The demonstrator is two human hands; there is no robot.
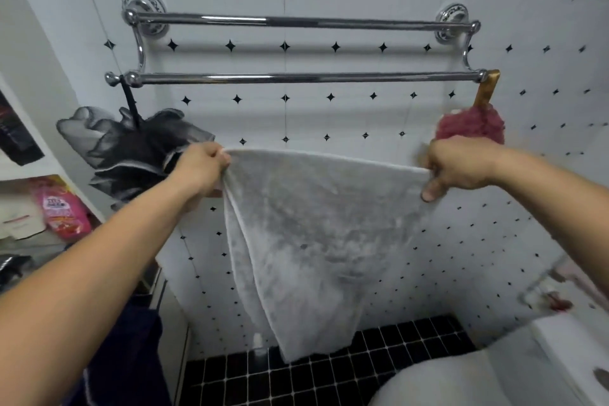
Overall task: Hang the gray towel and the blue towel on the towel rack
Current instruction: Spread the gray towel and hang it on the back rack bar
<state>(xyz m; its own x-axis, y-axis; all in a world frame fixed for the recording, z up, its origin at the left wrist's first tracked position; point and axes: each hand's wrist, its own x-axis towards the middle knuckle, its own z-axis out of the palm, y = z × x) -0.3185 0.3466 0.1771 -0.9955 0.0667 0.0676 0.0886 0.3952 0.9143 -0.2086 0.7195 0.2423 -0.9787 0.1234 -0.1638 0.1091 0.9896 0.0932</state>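
**Head view: gray towel stretched below the rack, ready to go up**

At the lower left edge of the frame a dark blue towel [131,349] hangs by the shelving, untouched. Above it a black mesh pouf [145,148] dangles from the left knob of the towel rack [306,77], whose two chrome bars cross the upper middle of the frame, both bare.

The left hand [204,168] has its fingers closed on the upper left corner of the gray towel [316,241]; the right hand [458,165] pinches the upper right corner, one finger pointing down. Held apart like this, the top hem runs taut and nearly level, probably so it can be laid straight over a bar. The towel looks pale gray, plush and mottled, narrowing as it hangs toward the black floor tiles. A pink pouf [471,123] hangs at the rack's right end.
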